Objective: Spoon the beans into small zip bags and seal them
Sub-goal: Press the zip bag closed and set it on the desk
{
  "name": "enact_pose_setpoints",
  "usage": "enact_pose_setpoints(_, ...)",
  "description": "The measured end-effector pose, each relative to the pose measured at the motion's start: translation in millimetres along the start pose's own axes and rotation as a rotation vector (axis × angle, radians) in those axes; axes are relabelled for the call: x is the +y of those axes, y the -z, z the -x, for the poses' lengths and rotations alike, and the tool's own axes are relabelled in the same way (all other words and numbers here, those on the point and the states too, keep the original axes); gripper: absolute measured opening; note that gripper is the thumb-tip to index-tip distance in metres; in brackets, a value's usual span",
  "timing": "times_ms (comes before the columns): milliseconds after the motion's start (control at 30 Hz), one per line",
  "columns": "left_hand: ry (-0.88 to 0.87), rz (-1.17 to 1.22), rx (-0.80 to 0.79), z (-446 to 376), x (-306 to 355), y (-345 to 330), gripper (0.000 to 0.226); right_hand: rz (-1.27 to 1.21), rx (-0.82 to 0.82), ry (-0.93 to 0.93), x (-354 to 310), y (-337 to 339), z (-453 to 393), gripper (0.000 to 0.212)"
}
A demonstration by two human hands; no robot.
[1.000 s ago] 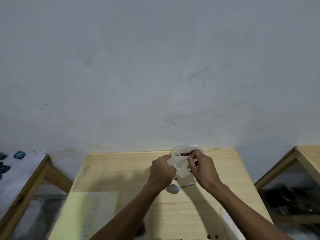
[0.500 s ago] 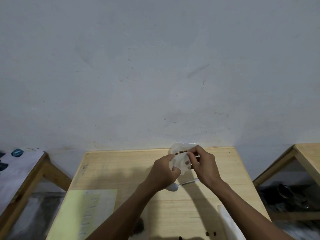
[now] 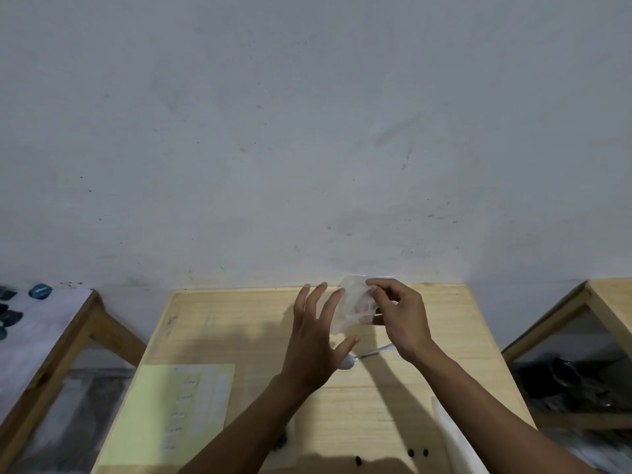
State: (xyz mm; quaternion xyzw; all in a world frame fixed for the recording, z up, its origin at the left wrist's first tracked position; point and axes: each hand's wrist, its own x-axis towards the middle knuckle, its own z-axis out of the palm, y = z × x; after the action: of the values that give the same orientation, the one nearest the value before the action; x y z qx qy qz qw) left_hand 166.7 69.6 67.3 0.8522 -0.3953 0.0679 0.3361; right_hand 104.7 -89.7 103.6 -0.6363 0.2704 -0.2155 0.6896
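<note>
Beans (image 3: pixel 418 452), a few loose at near edge of bench (image 3: pixel 222 323). Yellow sheet (image 3: pixel 171 408) at near-left corner, white bag (image 3: pixel 455 439) near right edge. Spoon (image 3: pixel 366 355) flat mid-bench, bowl under left hand (image 3: pixel 314 343). Left grip spread, fingers straight, holding nothing, just beside zip bag (image 3: pixel 352 307). Right hand (image 3: pixel 400 314) pinches bag, held above far edge; bag contents too blurred to tell.
</note>
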Motion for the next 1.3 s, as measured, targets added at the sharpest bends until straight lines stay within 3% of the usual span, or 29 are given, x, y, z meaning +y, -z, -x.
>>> enact_pose_setpoints(400, -0.055, -0.034, 0.053, 4, -23, -1, 0.063, 0.008, -0.06, -0.063, 5, 2, 0, 0.015)
enact_pose_setpoints(567, 0.039, -0.035, -0.016, 2, -33, 14, 0.058, 0.081, -0.139, -0.075, 18, 14, -7, 0.02)
enact_pose_setpoints(667, 0.099, -0.032, -0.035, 4, -42, 23, 0.057, 0.489, -0.199, -0.026, 54, 32, -19, 0.017)
enact_pose_setpoints(767, 0.148, -0.03, -0.042, 8, -47, 30, 0.057, 0.944, -0.418, -0.05, 91, 44, -23, 0.031)
enact_pose_setpoints(900, 0.229, -0.039, -0.059, 17, -55, 34, 0.061, 1.277, -0.477, 0.038, 116, 43, -16, 0.041)
enact_pose_setpoints(1067, 0.307, -0.031, -0.092, 27, -62, 37, 0.063, 1.401, -0.396, 0.201, 123, 41, -9, 0.022)
enact_pose_setpoints(1200, 0.348, -0.019, -0.115, 32, -64, 38, 0.063, 1.478, -0.431, 0.151, 123, 38, -5, 0.017)
enact_pose_setpoints(1300, 0.365, -0.011, -0.127, 30, -65, 38, 0.063, 1.436, -0.57, 0.051, 107, 37, -5, 0.01)
